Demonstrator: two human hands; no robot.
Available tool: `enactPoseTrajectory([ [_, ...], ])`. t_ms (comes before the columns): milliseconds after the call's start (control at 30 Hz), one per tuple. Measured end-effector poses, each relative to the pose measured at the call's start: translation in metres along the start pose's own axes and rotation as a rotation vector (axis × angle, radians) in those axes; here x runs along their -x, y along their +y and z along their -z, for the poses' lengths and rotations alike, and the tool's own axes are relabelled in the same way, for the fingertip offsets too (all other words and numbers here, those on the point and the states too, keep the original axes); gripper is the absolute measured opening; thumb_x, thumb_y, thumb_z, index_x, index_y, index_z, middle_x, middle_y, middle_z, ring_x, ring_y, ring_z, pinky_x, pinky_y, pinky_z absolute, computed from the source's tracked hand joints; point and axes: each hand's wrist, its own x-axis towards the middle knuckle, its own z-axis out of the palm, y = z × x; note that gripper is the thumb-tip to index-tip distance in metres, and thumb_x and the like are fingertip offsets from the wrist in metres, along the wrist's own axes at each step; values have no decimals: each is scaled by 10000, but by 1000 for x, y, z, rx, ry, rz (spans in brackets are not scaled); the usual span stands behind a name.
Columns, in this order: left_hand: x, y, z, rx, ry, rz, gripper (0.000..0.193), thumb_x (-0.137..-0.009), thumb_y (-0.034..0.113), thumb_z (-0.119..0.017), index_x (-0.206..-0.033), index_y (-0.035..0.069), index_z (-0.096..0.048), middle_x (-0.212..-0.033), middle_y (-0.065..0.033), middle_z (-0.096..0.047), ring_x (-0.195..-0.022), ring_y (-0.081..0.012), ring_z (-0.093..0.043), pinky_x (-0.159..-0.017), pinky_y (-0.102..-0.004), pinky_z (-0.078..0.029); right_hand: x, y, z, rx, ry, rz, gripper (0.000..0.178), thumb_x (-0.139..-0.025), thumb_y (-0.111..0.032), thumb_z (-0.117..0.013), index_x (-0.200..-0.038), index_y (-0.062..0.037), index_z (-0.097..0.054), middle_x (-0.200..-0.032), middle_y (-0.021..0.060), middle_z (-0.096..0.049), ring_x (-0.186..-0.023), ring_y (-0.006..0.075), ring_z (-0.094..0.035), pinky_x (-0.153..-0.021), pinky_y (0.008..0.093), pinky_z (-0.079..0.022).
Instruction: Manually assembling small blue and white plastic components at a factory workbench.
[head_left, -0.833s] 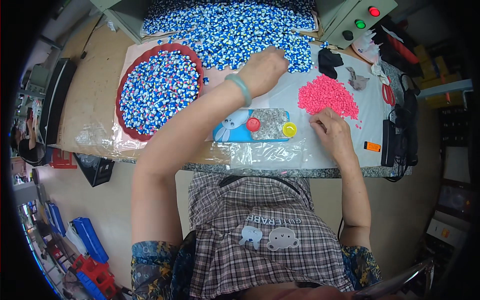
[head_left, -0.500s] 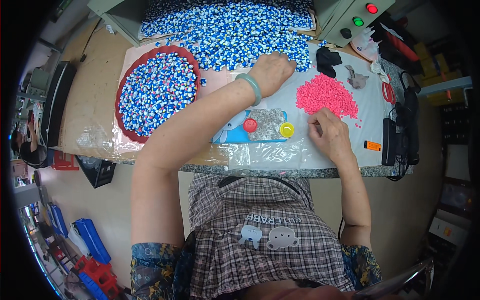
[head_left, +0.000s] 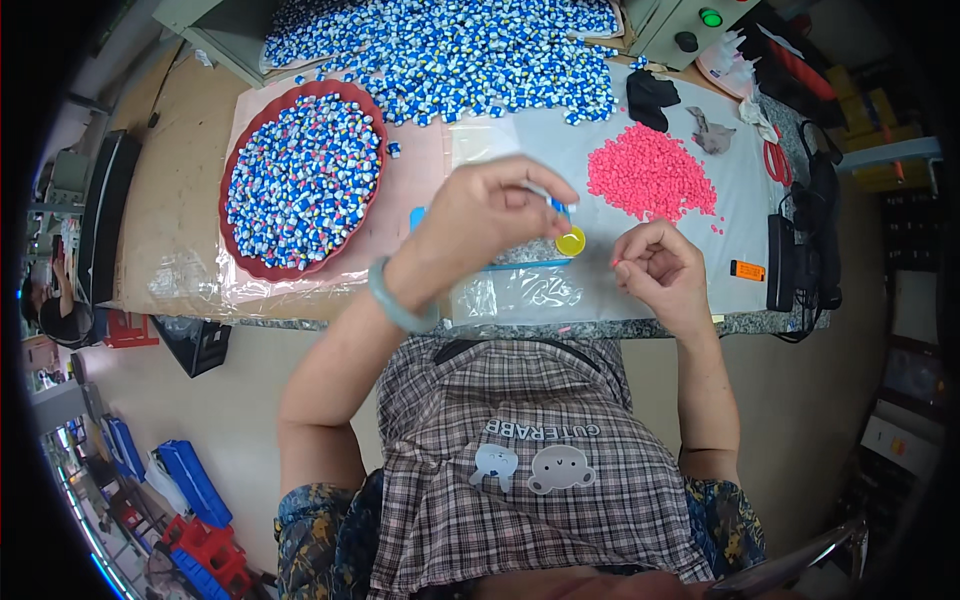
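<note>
Above the middle of the table, my left hand (head_left: pixel 475 220), with a pale green bangle on the wrist, pinches a small blue-and-white piece (head_left: pixel 559 207). To its right, my right hand (head_left: pixel 665 278) is closed in a pinch on a tiny pink piece (head_left: pixel 616 263). Just behind that hand lies a heap of similar pink pieces (head_left: pixel 650 172). A small round yellow dish (head_left: pixel 570 241) sits under the left fingertips, at the end of a blue board (head_left: pixel 530 265). My left hand covers most of the board and the red dish on it.
A large heap of blue-and-white pieces (head_left: pixel 480 75) spreads across the back. At left stands a scalloped red tray (head_left: pixel 226 215) full of such pieces, some with pink on them. A black cloth (head_left: pixel 650 98), red-handled scissors (head_left: pixel 776 163) and an orange-and-black box (head_left: pixel 747 271) lie at right.
My left hand has come back from the blue-and-white heap toward me, now with a piece in its fingers. My right hand has drawn slightly away from the pink heap with a pink piece.
</note>
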Motion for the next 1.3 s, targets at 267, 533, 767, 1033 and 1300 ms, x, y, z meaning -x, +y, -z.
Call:
enactPoseTrajectory([
  [267, 41, -37, -40, 83, -49, 7, 142, -922, 1, -665, -1057, -36, -690, -1042, -49, -635, -864, -74, -636, -724, -212, -530, 7, -18, -14, -26, -139, -89, 180, -874, 70, -684, -931, -18, -537, -916, 117, -661, -708, 94, -612, -615, 225, -529],
  [533, 45, -50, -42, -118, -65, -12, 43, -918, 9, -665, -951, -13, -649, -882, 10, -619, -784, -19, -570, -633, -194, -481, 5, -27, -18, 327, -285, -5, 160, -843, 43, -722, -937, 21, -595, -888, 96, -685, -760, 114, -658, -658, 254, -553],
  [767, 45, -53, -37, 279, -148, 110, 40, -935, 68, -657, -963, 43, -646, -828, 14, -618, -700, -28, -553, -569, -178, -427, 12, -29, -30, 521, -170, 270, 117, -778, 71, -720, -876, 23, -681, -865, 97, -700, -741, 154, -684, -655, 262, -553],
  [1033, 45, -59, -40, 342, -129, 126, 71, -947, 118, -669, -967, 54, -646, -838, 9, -646, -695, -29, -577, -557, -170, -430, 13, -21, -38, 783, -99, 585, 202, -713, 106, -720, -880, 5, -668, -828, 110, -683, -696, 197, -675, -593, 291, -536],
  [1300, 51, -58, -37, 316, -83, 129, 125, -957, 72, -641, -1054, 9, -688, -897, -25, -682, -746, -68, -622, -655, -194, -498, 4, -19, -29, 708, 9, 447, 173, -732, 113, -695, -864, 17, -638, -794, 86, -665, -660, 161, -650, -599, 271, -526],
])
